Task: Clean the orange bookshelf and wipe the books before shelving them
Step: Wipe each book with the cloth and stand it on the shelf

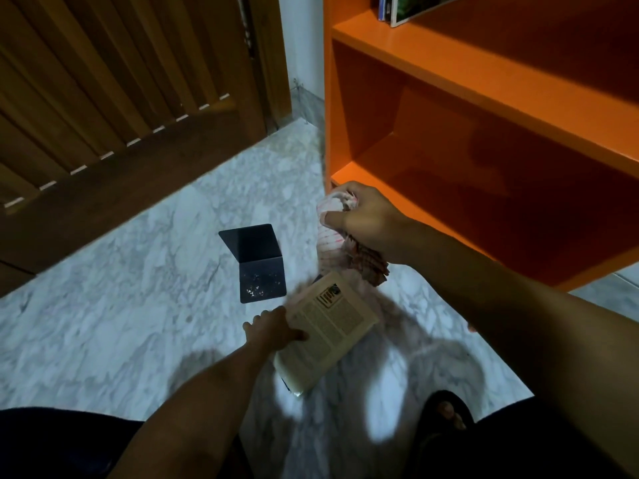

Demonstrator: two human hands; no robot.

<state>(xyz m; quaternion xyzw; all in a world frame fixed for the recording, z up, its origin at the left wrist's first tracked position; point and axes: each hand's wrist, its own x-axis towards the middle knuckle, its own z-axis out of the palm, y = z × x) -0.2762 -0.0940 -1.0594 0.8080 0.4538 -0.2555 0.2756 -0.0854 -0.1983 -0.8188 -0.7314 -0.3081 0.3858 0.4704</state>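
My left hand [273,329] grips a cream paperback book [328,331] by its left edge, holding it tilted above the marble floor with its printed back cover up. Just above the book, my right hand [366,219] clutches a bunched white and red checked cloth [333,243] that hangs down toward the book's top edge. The orange bookshelf [484,74] stands at the right; its lower compartment in front of my right hand holds nothing. A few books [404,8] lean on the upper shelf at the top edge of view.
A black metal bookend [257,262] stands on the marble floor [138,305] left of the book. A brown slatted wooden door [121,81] fills the upper left. My foot in a dark sandal [446,416] rests at the bottom right.
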